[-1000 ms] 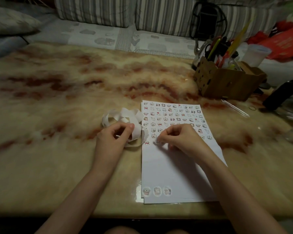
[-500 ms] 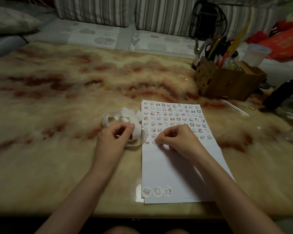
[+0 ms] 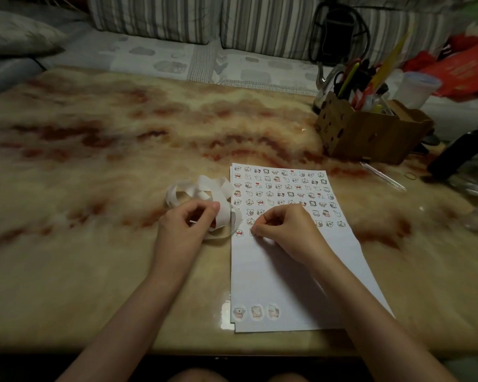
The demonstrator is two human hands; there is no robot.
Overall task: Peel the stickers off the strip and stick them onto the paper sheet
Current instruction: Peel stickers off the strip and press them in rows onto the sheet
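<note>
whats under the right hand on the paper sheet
The right hand rests on the paper sheet, its fingertips down at the unfinished row of small stickers. Whatever lies beneath the palm and fingertips, a fresh sticker included, is covered.

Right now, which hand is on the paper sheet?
The right hand, fingertips down on the sheet; the left hand grips the strip beside it.

We've got a cardboard box (image 3: 370, 133) stuffed with pens (image 3: 348, 75) on our marbled table (image 3: 122, 133), clear pen (image 3: 382, 176) beside it, striped cushions (image 3: 155, 20) behind.
</note>
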